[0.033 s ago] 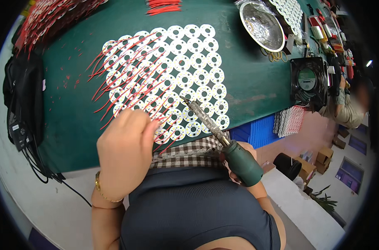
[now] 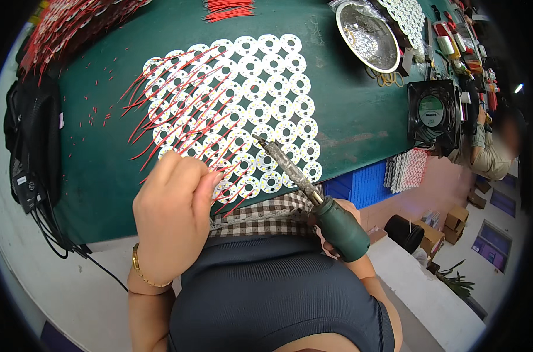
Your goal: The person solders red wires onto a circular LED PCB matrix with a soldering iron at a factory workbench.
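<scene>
We have our left hand point(image 2: 170, 214) over the near-left corner of a grid of round white LED boards point(image 2: 266, 111), fingers curled in and thumb pressed to the forefinger. A red wire point(image 2: 221, 170) shows at that pinch and appears gripped there, though the fingers hide how firmly.

Our right hand point(image 2: 351, 211) is wrapped around the green handle of a soldering iron point(image 2: 315, 198); the handle covers most of it, so we cannot tell how each finger sits. The iron's long axis slants forward and leftward from that hand, bringing its tip above the boards, ahead and to the right of the left hand's pinch. Whether the tip touches a board we cannot tell.

The grid spreads ahead of both hands on the green desk point(image 2: 360, 111). The left hand is nearer to its rows, at the side where red leads point(image 2: 184, 114) trail leftward across the boards; the columns ahead of the right hand are mostly bare of leads.

A checked cloth point(image 2: 252, 220) lies between our hands at the desk's near edge. Well beyond the right hand stand a metal bowl point(image 2: 353, 56) and a black fan point(image 2: 432, 111).
</scene>
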Available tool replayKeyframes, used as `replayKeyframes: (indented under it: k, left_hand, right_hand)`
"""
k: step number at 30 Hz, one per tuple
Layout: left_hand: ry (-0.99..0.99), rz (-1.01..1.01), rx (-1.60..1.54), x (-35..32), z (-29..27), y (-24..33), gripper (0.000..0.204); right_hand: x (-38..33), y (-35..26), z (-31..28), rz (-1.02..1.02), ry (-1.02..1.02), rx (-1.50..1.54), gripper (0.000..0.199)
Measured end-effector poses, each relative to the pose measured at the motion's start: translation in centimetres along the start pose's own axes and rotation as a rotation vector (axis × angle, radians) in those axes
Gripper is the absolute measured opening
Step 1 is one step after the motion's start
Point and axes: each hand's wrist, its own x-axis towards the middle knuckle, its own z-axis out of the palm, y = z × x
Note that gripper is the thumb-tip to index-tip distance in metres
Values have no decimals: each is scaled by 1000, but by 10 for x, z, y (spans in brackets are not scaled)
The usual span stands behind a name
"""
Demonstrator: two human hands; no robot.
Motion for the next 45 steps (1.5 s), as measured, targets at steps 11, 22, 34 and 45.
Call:
replayKeyframes:
  k: [11, 22, 34, 45]
  left_hand:
    - [209, 386, 15, 43, -34, 3, 9]
    - [95, 194, -213, 138, 14, -32, 6]
    - [177, 19, -141, 142, 31, -37, 12]
    - [180, 63, -213, 141, 34, -45, 10]
  right_hand:
    - [13, -28, 3, 166, 134, 631, 95]
    - [82, -80, -32, -33, 257, 859, 66]
    - [114, -49, -37, -149, 216, 114, 25]
    - [102, -39, -24, -80, 123, 139, 40]
